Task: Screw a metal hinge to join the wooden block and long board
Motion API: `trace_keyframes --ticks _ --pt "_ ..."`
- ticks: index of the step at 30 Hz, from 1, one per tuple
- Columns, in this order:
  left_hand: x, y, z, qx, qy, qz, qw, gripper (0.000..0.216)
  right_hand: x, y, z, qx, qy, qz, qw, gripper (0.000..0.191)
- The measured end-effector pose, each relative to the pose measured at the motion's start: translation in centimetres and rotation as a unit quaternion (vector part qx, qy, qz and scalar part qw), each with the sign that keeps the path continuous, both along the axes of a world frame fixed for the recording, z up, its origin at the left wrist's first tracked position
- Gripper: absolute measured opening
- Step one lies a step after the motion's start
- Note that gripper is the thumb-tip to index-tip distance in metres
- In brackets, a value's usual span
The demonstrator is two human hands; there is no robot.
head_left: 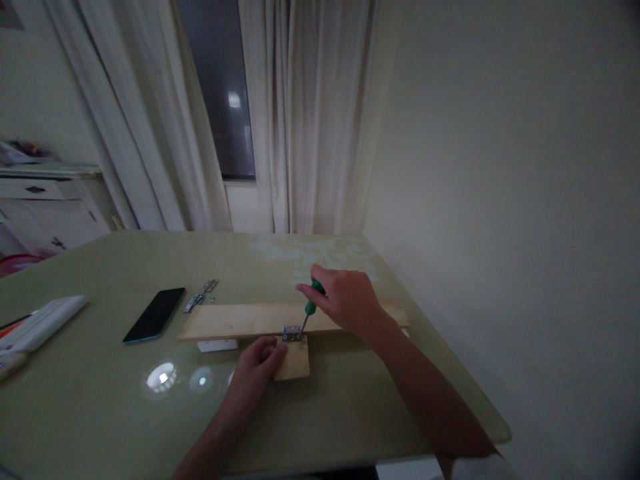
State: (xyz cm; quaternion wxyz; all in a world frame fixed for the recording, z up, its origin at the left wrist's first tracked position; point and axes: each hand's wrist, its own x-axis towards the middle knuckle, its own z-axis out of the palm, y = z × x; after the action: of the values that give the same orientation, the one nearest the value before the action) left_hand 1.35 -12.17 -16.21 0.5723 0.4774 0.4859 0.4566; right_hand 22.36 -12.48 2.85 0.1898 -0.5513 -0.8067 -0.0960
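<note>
My right hand [345, 297] is closed round the green handle of a screwdriver [311, 308]. The screwdriver's tip points down at a metal hinge [291, 333], on its right side. That hinge lies across the joint between a long wooden board [235, 320] and a small wooden block [295, 363] in front of it. With fingers bent, my left hand [260, 360] grips the left edge of the small block, thumb close to the hinge. The long board rests on white supports [218, 345], which show under its front edge.
Left of the board lies a black phone [155, 315]. Beside it are loose metal hinges [201, 295] and small bits of hardware. A white case [45, 323] with pens is at the far left of the green table [100, 407]. A wall [500, 200] borders the right side.
</note>
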Motion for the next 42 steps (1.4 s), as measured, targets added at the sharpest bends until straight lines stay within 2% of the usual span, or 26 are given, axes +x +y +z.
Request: trace_keyframes --ticks 1,3,5,7,9,11,13,15,17,19,20,22,26,28,31,33,37,39,40,42 --pt "0.0 0.0 -0.1 0.003 0.000 -0.001 1.000 0.061 0.0 0.2 -0.1 0.002 0.006 0.014 1.000 0.035" --pt "0.0 0.1 -0.4 0.011 0.002 0.002 1.000 0.062 -0.3 0.4 -0.4 0.012 0.026 0.087 0.996 0.020" --pt "0.1 0.1 -0.5 0.014 0.004 0.008 1.000 0.064 -0.8 0.1 -0.6 0.021 0.039 0.170 0.984 0.019" --pt "0.2 0.2 -0.3 0.010 0.008 0.014 1.000 0.066 -1.2 -0.1 -0.8 0.023 0.039 0.197 0.979 0.020" --pt "0.3 0.1 -0.2 0.003 0.010 0.018 1.000 0.066 -0.9 0.0 -0.9 0.020 0.036 0.151 0.988 0.021" --pt "0.3 0.1 0.0 -0.003 0.010 0.019 1.000 0.065 -0.2 0.6 -1.0 0.018 0.038 0.065 0.997 0.034" --pt "0.4 0.1 0.0 -0.007 0.012 0.019 1.000 0.065 0.5 1.4 -1.0 0.017 0.045 0.004 0.999 0.038" --pt "0.4 0.1 0.0 -0.010 0.016 0.024 1.000 0.064 0.7 1.7 -1.1 0.016 0.061 0.022 0.998 0.026" --pt "0.4 0.0 0.0 -0.009 0.013 0.025 1.000 0.063 0.2 1.4 -1.3 0.022 0.080 0.109 0.991 0.015" --pt "0.4 0.0 0.1 -0.003 0.003 0.017 1.000 0.063 -0.7 0.6 -1.4 0.036 0.075 0.187 0.979 0.020" --pt "0.4 -0.1 0.2 0.000 -0.003 0.011 1.000 0.064 -1.1 0.2 -1.4 0.043 0.060 0.201 0.977 0.021" --pt "0.4 -0.2 0.5 0.002 -0.009 0.005 1.000 0.065 -1.5 -0.3 -1.4 0.051 0.030 0.176 0.983 0.019" --pt "0.5 -0.4 0.8 0.003 -0.008 0.011 1.000 0.064 -0.7 0.2 -1.3 0.054 0.031 0.072 0.995 0.032" --pt "0.5 -0.4 0.7 0.005 -0.012 0.011 1.000 0.063 -0.3 0.6 -1.2 0.053 0.046 0.081 0.994 0.025" --pt "0.6 -0.3 0.4 -0.001 -0.024 0.005 1.000 0.063 -0.5 0.4 -1.1 0.054 0.062 0.172 0.982 0.016" --pt "0.5 -0.2 0.3 -0.004 -0.029 0.007 1.000 0.062 -0.9 -0.1 -0.9 0.050 0.048 0.195 0.978 0.016" --pt "0.4 -0.2 0.4 -0.016 -0.014 0.006 1.000 0.060 -0.7 -0.3 -0.6 0.027 0.017 0.078 0.996 0.033" --pt "0.4 -0.2 0.4 -0.026 -0.001 0.017 1.000 0.061 -0.3 0.0 -0.5 0.022 0.024 0.038 0.999 0.032" --pt "0.4 -0.2 0.4 -0.027 0.004 0.021 0.999 0.061 -0.1 0.2 -0.5 0.025 0.032 0.045 0.998 0.027" --pt "0.4 -0.1 0.2 -0.020 0.005 0.022 1.000 0.060 -0.2 0.1 -0.5 0.031 0.050 0.102 0.993 0.015"
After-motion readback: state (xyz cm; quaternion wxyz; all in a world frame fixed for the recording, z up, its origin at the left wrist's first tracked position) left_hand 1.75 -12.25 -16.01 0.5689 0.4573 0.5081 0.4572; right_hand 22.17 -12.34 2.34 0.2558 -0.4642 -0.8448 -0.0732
